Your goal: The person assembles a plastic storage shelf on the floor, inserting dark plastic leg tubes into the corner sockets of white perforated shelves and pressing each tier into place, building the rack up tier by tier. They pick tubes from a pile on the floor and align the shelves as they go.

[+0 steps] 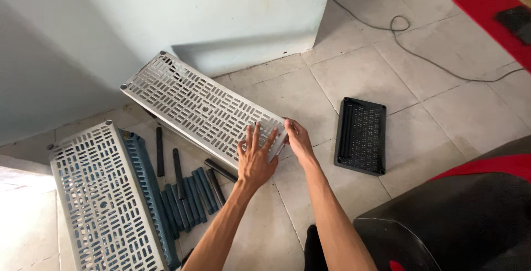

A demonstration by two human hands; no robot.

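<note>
Pressing flat with fingers spread, the left hand [256,157] rests on the near end of a grey slotted shelf panel [202,106] lying on the tiled floor [359,71] near the wall. The right hand [297,139] cups that panel's end edge, fingers together. Dark tube legs [188,193] lie beside a second slotted panel [102,196]; a black panel [360,135] sits apart.
</note>
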